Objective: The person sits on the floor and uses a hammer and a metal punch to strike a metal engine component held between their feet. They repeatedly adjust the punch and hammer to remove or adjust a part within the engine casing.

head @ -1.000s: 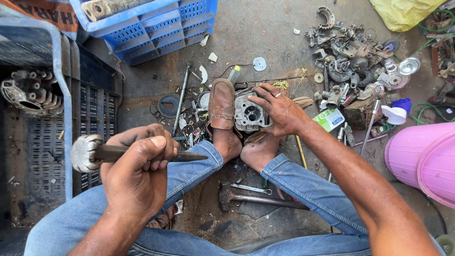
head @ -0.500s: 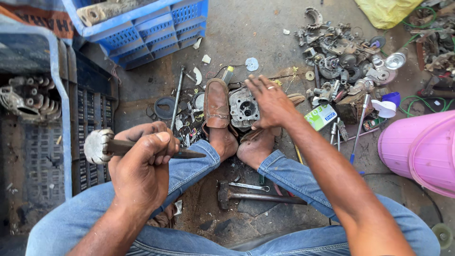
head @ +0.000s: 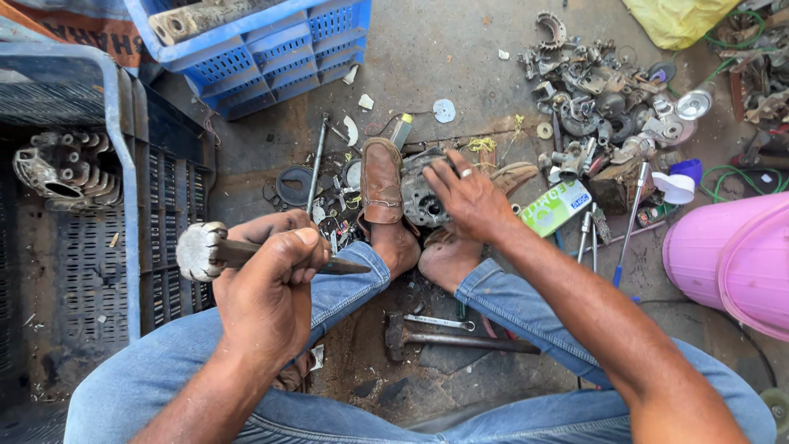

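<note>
- At 9 o'clock from our knees stands the dark crate, with a finned metal part lying inside. We keep the swing of the arm free of its blue rim.
- Our left hand is closed in a full fist around the chisel. The mushroomed white head points to 9 o'clock and the dark tip to 3 o'clock, above the left thigh.
- We judge that the chisel must go to the engine part next, so we should hold it lower on the shaft, with the thumb away from the head.
- The burred head can throw chips; we would turn the face a little aside when it is struck.
- At 12 o'clock from our lap the engine part sits on the ground, pressed between the brown sandal and the other foot.
- The right hand lies flat on top of the engine part, fingers spread and bent over its edge, holding it but not clamping it.
- We should press the feet firmly together, because the part can roll when force comes.
- The hammer lies on the ground between our legs, at 6 o'clock from the engine part, untouched. The right hand can reach it only when the feet alone hold the part.
- At 2 o'clock lies the scrap pile, and at 3 o'clock the pink bucket; both are well apart from the work.
</note>
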Tool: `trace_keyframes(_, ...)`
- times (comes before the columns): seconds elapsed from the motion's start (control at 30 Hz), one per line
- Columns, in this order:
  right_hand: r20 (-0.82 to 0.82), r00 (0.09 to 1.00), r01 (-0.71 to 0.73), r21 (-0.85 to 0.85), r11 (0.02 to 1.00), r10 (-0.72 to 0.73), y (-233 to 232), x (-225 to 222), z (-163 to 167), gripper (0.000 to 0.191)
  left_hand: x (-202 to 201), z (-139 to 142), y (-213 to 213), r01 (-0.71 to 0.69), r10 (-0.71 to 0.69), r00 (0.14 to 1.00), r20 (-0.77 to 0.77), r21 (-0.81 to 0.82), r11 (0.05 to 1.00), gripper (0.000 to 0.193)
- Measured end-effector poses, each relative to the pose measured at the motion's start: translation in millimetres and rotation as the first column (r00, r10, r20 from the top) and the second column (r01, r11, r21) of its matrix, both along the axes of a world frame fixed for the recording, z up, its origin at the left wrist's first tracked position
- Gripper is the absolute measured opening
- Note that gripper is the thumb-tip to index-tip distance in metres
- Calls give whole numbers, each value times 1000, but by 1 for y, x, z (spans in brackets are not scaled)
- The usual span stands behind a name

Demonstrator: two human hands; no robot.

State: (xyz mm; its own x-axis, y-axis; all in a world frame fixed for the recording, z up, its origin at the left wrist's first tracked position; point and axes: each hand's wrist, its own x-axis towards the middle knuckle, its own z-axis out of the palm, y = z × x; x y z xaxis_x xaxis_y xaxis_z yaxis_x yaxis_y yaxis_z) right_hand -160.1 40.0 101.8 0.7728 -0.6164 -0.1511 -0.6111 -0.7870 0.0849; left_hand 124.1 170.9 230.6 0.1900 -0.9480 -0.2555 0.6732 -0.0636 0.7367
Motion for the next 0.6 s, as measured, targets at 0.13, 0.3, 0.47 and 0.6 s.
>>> trace_keyframes(0.13,32,999,-17,-140,990,21,9,4,-7,69,-1,-1,0,-2,2,1000,23,12,1000,28)
trace_keyframes(0.3,261,965,67,-189,980,-15,31,-2,5,76,-6,-13,1,19,-18,998,58,-24,1000,28)
trace_keyframes(0.47,492,869,-56,181,982,-41,111,-37,4,24,-21,-43,-1,53,-48,985,166,-28,998,31)
trace_keyframes(0.6,-287,958,144,546,825,22,183,-65,-45,43,-57,-80,-24,39,-31,980,197,-37,999,25)
